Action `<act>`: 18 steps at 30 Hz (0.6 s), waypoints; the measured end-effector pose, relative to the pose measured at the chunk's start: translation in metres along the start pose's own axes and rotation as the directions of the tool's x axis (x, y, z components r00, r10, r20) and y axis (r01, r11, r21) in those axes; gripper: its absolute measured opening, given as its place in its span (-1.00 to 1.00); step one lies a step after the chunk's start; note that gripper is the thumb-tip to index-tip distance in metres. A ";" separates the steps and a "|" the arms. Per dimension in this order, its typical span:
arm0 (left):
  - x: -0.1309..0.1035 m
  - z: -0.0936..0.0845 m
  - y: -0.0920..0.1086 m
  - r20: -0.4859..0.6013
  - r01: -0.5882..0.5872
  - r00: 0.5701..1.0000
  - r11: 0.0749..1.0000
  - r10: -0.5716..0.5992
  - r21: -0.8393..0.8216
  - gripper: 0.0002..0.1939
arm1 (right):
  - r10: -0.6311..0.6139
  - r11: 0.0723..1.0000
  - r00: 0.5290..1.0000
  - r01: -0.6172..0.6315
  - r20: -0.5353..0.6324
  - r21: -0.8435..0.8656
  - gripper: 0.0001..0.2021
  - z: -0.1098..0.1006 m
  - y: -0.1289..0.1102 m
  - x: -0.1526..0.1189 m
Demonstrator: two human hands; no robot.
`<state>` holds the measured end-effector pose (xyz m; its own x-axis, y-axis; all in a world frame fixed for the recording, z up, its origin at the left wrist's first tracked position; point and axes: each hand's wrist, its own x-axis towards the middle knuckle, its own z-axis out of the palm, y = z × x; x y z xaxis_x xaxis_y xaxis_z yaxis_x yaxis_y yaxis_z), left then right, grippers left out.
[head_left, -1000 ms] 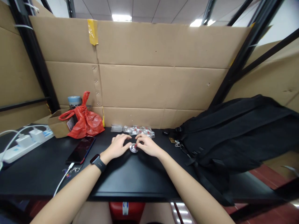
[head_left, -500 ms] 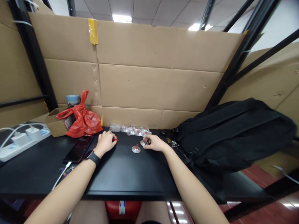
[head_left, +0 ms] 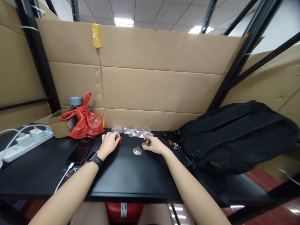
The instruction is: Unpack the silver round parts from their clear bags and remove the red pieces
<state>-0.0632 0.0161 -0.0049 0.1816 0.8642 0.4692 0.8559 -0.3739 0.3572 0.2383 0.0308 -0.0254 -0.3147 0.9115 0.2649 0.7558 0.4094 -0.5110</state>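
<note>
My left hand [head_left: 110, 143], with a dark watch on its wrist, is closed on small red pieces [head_left: 120, 141] above the black table [head_left: 131, 178]. To the right, my right hand [head_left: 153, 144] pinches the edge of a clear suction cup [head_left: 145, 144] on or just over the table. Another clear suction cup [head_left: 137, 151] with a red hook lies between my hands, slightly nearer to me, and neither hand touches it. Behind them is a row of clear plastic packets [head_left: 137, 132] with red parts inside.
At the left are a red plastic bag [head_left: 87, 125], a small cardboard box [head_left: 58, 125], a phone [head_left: 81, 150] with a white cable, and a power strip [head_left: 14, 151]. A black backpack [head_left: 234, 134] covers the right side. Cardboard [head_left: 150, 90] walls the back.
My left hand has shifted slightly right with the red pieces. My right hand stays nearly in place on the suction cup. The whole view has moved a little.
</note>
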 end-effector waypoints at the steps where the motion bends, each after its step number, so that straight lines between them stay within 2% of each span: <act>1: 0.001 -0.001 0.002 0.000 0.003 1.000 1.000 -0.003 -0.030 -0.91 | 0.005 1.000 1.000 -0.005 0.001 -0.002 -0.58 0.001 -0.001 0.000; 7: 0.000 -0.007 0.016 0.000 -0.001 1.000 0.991 0.001 -0.132 -0.90 | 0.047 0.998 0.999 -0.046 -0.020 0.030 -0.61 0.000 -0.001 0.002; 10: -0.002 -0.010 0.023 0.037 0.005 0.999 0.989 0.000 -0.146 -0.89 | 0.054 0.996 0.996 -0.049 -0.069 0.075 -0.62 -0.003 -0.005 0.001; 14: -0.004 -0.013 0.030 0.064 -0.011 0.998 0.985 0.022 -0.173 -0.86 | 0.003 0.968 0.985 0.041 -0.173 0.246 -0.64 -0.006 -0.021 -0.001; 18: -0.007 -0.013 0.037 0.035 -0.049 0.998 0.974 0.058 -0.219 -0.84 | -0.065 0.901 0.970 0.158 -0.235 0.404 -0.66 -0.002 -0.048 -0.004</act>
<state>-0.0387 -0.0084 0.0153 0.2477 0.8526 0.4602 0.7191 -0.4801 0.5024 0.2047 0.0073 -0.0001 -0.2191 0.8482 0.4823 0.3989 0.5290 -0.7490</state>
